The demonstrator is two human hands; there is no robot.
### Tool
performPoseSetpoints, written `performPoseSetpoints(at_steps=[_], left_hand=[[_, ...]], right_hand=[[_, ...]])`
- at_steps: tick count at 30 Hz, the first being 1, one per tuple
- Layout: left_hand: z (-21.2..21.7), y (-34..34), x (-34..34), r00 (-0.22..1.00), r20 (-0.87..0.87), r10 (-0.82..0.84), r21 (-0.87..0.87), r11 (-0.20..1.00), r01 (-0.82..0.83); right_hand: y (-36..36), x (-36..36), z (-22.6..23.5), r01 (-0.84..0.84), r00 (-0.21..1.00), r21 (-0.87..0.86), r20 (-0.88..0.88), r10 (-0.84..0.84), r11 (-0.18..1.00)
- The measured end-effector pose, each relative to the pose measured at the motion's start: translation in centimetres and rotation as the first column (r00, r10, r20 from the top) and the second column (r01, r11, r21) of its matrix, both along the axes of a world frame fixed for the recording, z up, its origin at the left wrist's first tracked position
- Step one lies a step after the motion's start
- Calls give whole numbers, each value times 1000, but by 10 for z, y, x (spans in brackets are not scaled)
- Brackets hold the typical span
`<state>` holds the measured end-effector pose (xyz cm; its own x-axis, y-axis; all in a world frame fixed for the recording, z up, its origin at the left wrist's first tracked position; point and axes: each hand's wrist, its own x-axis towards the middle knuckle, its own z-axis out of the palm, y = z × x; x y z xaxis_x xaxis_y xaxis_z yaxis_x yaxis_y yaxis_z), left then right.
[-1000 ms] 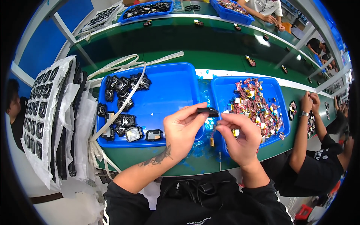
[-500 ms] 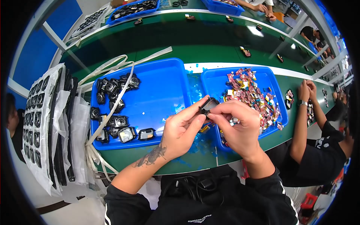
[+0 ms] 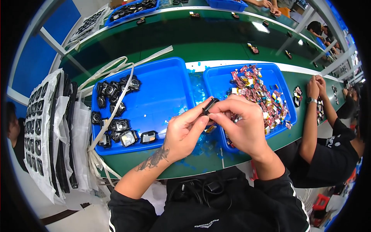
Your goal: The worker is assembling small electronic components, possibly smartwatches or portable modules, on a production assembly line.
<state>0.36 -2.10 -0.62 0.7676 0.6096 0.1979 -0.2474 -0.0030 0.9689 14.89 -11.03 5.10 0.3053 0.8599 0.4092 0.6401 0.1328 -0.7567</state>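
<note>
Holding a small black part (image 3: 210, 105) between both hands, we work just above the gap between two blue trays. Our left hand (image 3: 184, 133) pinches the part from below with thumb and forefinger, closed snugly on it; our right hand (image 3: 242, 125) grips its upper end with curled fingertips, also closed on it. The part sits tilted, clear of the counter (image 3: 154, 162), and its far side is hidden by the fingers.

We judge the grip shallow: only fingertips bear on a small smooth piece, so a twist or pull between the hands could let it slip and drop into the blue scraps (image 3: 201, 145) scattered below, or over the counter edge into the lap.

Outward, the left blue tray (image 3: 170, 85) holds a cluster of similar black parts (image 3: 116, 92) along its left side, with a white strap (image 3: 112, 116) lying across them. The right blue tray (image 3: 284, 92) is heaped with small foil-like wrappers (image 3: 259, 91) in red, gold and silver. To the far left, flat white sheets (image 3: 36, 127) carrying rows of dark rectangular pieces stand stacked on edge in clear bags. At the right, another person's forearms (image 3: 311, 116) rest on the green counter. More blue trays (image 3: 131, 9) lie along the far side.
</note>
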Motion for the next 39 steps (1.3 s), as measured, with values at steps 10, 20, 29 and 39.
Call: performPoseSetpoints(at_steps=[10,20,29,39], left_hand=[[8,-7,-2,999,19,-38,-55,998,39],[11,-7,-5,997,63,-31,-23,999,33],[11,2,8,986,111,128,-437,897,-67],[20,9,-1,970,12,244,629,752,-197]], right_hand=[[-2,-3,3,61,982,82,175,-74,995],[1,-3,-8,-7,999,123,-40,12,992],[-12,1,-29,-44,865,-30,-502,23,999],[-15,12,-19,-194,643,-48,-760,90,980]])
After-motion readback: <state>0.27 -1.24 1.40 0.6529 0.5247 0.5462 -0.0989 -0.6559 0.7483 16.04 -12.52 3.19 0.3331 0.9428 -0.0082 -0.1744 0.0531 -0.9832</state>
